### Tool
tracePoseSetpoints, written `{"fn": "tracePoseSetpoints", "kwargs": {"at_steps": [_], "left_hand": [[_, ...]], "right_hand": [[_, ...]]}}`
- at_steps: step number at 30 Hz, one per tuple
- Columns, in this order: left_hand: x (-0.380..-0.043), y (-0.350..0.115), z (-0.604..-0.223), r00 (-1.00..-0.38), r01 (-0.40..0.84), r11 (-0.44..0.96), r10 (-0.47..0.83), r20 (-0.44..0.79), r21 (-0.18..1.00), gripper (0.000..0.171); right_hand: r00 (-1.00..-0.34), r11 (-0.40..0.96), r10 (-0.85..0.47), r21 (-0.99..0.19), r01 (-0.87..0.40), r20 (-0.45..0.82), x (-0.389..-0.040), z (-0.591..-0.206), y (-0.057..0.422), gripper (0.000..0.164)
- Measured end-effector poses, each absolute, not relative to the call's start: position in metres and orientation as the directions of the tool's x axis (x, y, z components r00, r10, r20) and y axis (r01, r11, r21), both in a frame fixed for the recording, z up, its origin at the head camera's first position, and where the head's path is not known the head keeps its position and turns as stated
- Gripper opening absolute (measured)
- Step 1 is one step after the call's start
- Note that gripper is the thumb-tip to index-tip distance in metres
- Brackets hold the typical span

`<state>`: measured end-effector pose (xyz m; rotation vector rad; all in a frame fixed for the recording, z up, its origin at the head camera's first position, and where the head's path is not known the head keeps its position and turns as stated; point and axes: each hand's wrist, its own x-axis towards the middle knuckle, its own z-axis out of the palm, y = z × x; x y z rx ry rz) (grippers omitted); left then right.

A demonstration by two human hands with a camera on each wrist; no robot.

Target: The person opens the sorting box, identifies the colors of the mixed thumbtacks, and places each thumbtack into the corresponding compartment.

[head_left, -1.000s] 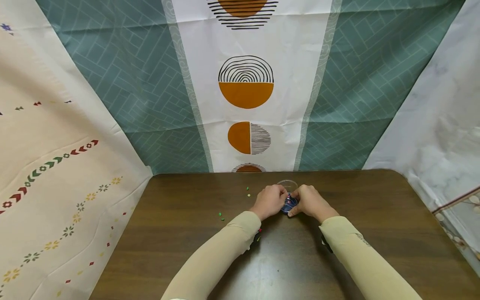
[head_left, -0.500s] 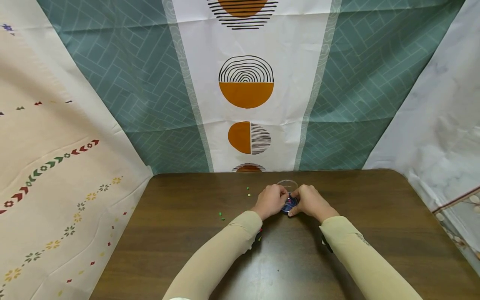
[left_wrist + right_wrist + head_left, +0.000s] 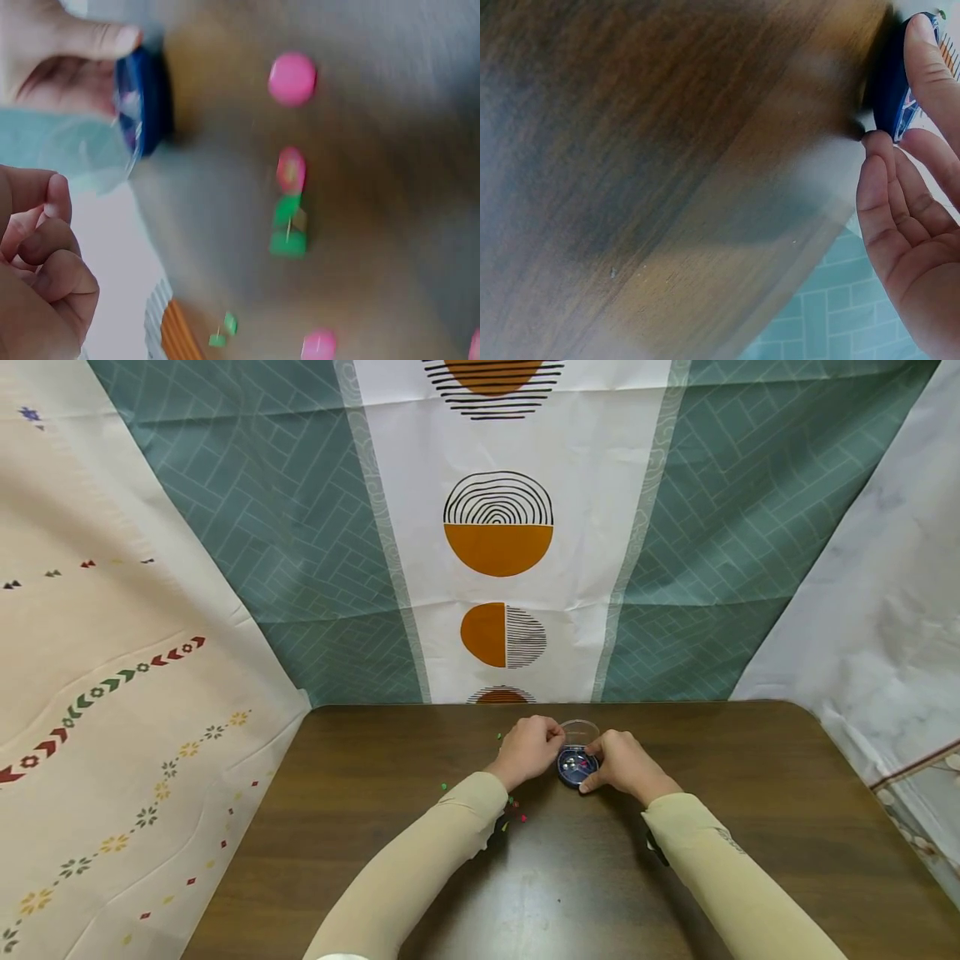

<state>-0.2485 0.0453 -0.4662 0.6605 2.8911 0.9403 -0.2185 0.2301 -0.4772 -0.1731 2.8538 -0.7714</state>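
A small round blue case [image 3: 574, 770] with inner compartments lies on the table, its clear round lid [image 3: 580, 722] raised at the back. My right hand [image 3: 628, 767] grips the case's right side, thumb in front and fingers behind; in the right wrist view the thumb presses the blue rim [image 3: 889, 90]. Just left of the case is my left hand [image 3: 529, 748], apart from it. Its fingers are curled, and nothing shows between them in the left wrist view. Pink round pieces [image 3: 292, 79] and green pieces [image 3: 289, 241] lie scattered on the table near the left hand.
The brown wooden table [image 3: 360, 860] ends at a back edge just behind the case. A green and white patterned cloth [image 3: 337, 568] hangs there. Light cloths hang along the left and right sides. More small green pieces [image 3: 443, 786] lie left of the left hand.
My left hand has come out from over the case and shifted left and slightly back, uncovering the compartments. The right hand still holds the case in place.
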Motion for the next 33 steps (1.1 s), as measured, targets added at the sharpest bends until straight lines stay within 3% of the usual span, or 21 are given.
{"fn": "tracePoseSetpoints", "kwargs": {"at_steps": [9,17,33], "left_hand": [[-0.265,-0.01,-0.444,-0.934,0.344,0.725,0.331,0.136,0.596,0.018],[-0.265,-0.057,-0.45,-0.934,0.301,0.738,0.356,0.03,0.605,0.021],[-0.238,-0.084,-0.475,-0.839,0.458,0.834,0.52,-0.159,0.307,0.008]], "right_hand": [[-0.977,0.859,-0.167,-0.506,-0.08,-0.13,-0.218,-0.478,0.234,0.072],[-0.975,0.852,-0.158,-0.52,-0.056,-0.155,-0.219,-0.478,0.235,0.073],[-0.973,0.854,-0.166,-0.517,-0.061,-0.16,-0.218,-0.477,0.232,0.071]]}}
